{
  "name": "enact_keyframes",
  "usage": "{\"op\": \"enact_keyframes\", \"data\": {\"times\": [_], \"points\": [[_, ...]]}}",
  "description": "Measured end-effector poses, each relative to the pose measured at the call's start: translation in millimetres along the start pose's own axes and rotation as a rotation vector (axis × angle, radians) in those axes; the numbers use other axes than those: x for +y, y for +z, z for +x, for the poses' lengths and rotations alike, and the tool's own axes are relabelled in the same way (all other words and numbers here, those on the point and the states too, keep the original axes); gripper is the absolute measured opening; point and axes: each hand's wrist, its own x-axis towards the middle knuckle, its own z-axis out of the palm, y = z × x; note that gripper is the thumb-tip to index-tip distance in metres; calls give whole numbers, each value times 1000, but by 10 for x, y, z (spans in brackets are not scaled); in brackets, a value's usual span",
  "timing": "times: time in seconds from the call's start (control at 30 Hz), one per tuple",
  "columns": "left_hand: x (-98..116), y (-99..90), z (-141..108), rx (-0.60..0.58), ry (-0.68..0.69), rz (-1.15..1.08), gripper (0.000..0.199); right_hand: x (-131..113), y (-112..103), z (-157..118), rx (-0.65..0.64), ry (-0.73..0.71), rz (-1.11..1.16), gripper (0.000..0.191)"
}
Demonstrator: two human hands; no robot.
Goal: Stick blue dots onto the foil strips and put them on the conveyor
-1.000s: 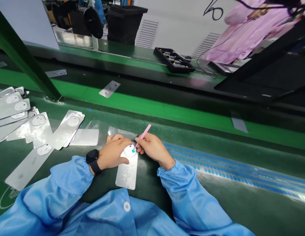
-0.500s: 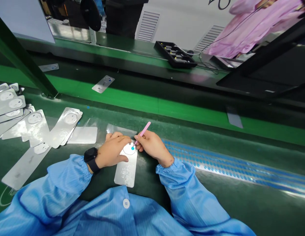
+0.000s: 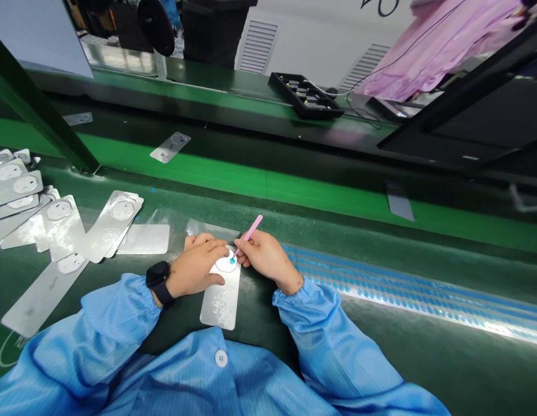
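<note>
A silvery rectangular card (image 3: 219,302) with a white round part at its top lies on the green bench in front of me. On the round part sits a small blue dot (image 3: 232,261). My right hand (image 3: 267,258) pinches a pink stick-like tool (image 3: 253,227), whose lower tip is at the blue dot. My left hand (image 3: 199,263) rests at the card's upper left edge, thumb and fingers apart, fingertips near the round part. A clear strip (image 3: 211,229) lies just behind the left hand.
Several silvery cards (image 3: 108,231) are piled at the left. Sheets of blue dots (image 3: 381,283) stretch to the right. Beyond, a moving-belt-like green strip carries a card (image 3: 170,147) and another card (image 3: 399,201). A black tray (image 3: 307,95) and a person in pink (image 3: 441,46) are farther back.
The cards on the far green strip have shifted left. My hands and the pink tool stay nearly in place, with the tip still at the blue dot.
</note>
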Motion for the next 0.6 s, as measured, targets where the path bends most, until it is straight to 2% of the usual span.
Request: {"op": "enact_keyframes", "data": {"times": [0.3, 0.6], "points": [[23, -11, -42, -4, 55, 94, 36, -1, 14, 0, -9, 2, 33, 20], [14, -21, -60, 5, 76, 134, 34, -12, 14, -5, -10, -28, 28, 19]]}}
